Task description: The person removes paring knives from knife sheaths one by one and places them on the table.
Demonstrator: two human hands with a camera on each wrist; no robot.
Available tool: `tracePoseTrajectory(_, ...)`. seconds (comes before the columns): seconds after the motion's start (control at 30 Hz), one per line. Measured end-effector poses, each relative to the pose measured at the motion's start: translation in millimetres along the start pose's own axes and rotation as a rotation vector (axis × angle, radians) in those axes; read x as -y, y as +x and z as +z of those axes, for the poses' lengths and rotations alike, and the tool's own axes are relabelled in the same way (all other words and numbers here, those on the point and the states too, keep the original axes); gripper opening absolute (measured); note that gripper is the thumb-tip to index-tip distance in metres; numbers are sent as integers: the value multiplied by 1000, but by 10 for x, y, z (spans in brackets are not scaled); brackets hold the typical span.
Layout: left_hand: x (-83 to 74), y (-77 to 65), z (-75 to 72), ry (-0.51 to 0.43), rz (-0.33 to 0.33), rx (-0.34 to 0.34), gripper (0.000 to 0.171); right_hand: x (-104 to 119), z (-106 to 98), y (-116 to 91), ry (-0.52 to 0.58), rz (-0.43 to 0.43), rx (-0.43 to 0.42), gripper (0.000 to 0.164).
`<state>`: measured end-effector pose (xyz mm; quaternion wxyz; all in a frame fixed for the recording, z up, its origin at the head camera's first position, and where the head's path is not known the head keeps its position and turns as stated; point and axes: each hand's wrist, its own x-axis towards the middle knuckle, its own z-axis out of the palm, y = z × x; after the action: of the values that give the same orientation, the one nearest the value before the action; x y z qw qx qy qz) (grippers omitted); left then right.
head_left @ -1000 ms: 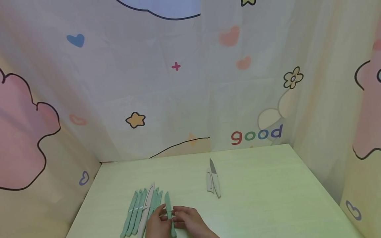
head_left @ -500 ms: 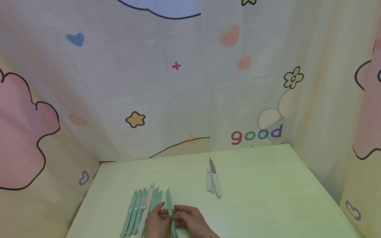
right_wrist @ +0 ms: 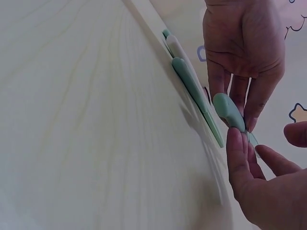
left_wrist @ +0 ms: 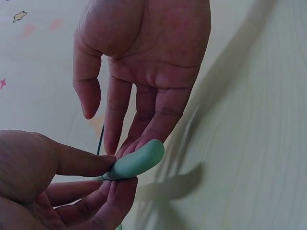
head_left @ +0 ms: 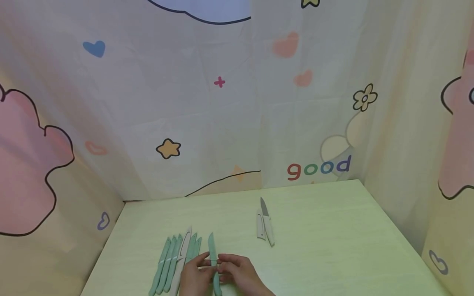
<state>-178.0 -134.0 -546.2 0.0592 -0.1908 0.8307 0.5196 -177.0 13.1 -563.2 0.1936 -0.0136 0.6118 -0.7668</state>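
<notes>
Upright between my hands is a mint-green knife (head_left: 212, 247), its upper part green too; I cannot tell whether that is a coated blade or a sheath. My left hand (head_left: 197, 274) pinches its handle (left_wrist: 136, 160) between thumb and fingers. From the other side my right hand (head_left: 240, 274) touches the knife around its middle with fairly straight fingertips, its thumb (right_wrist: 297, 134) held apart. Left of my hands lies a row of several mint-green knives (head_left: 161, 269) with one larger white knife (head_left: 183, 257) among them. My left hand hides some of their handles.
Further back on the pale table (head_left: 314, 230) lies a small white-handled knife (head_left: 269, 226) with a bare grey blade. A white sheath (head_left: 261, 225) lies against its left side. A printed curtain (head_left: 222, 115) closes off the back and sides.
My hands and the held knife have shifted slightly right, and the knife's tip has risen a little in the head view. Everything on the table stays put.
</notes>
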Motion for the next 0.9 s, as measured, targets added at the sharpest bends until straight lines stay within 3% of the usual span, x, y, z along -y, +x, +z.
tracePoseTrajectory(0.27,-35,-41,11,-62,0,39,54,-12,-28,14,10,6,-18,42)
tracePoseTrajectory(0.53,-50,-78,36,-104,25,53,55,169,-18,-118,24,3,-24,42)
tracePoseTrajectory(0.9,-46,-111,97,-214,102,106,54,56,-146,-22,24,-29,-49,37)
